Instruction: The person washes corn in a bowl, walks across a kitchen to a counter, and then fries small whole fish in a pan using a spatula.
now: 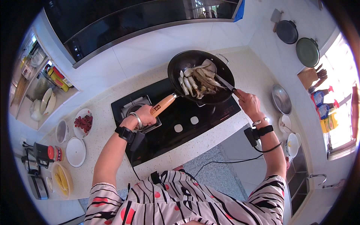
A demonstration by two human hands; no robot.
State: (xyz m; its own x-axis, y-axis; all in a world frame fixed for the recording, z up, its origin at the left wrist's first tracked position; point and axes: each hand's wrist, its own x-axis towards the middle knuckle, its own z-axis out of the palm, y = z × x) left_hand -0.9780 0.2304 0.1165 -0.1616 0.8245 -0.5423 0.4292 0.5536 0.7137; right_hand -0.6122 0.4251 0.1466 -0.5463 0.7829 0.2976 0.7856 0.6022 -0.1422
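Note:
My left hand (pixel 146 116) grips the wooden handle (pixel 163 105) of a black wok (pixel 175 66), which stands over the right side of a black glass gas hob (pixel 157 147). My right hand (pixel 249 104) is closed around the dark wooden handle of a metal spatula (pixel 223 81). The spatula's blade lies in the wok, at the upper edge of several small whole fish (pixel 189 84). Some fish look silvery, others browned, and they lie partly over one another. The burner under the wok is hidden.
Left counter: a white bowl of dark red pieces (pixel 83 123), a white round dish (pixel 76 152), a basin with corn (pixel 62 180). Right counter: a metal bowl (pixel 281 99), smaller bowls and a sink (pixel 298 180). A range hood (pixel 152 26) overhangs the back; a black cable (pixel 225 162) hangs from my right wrist.

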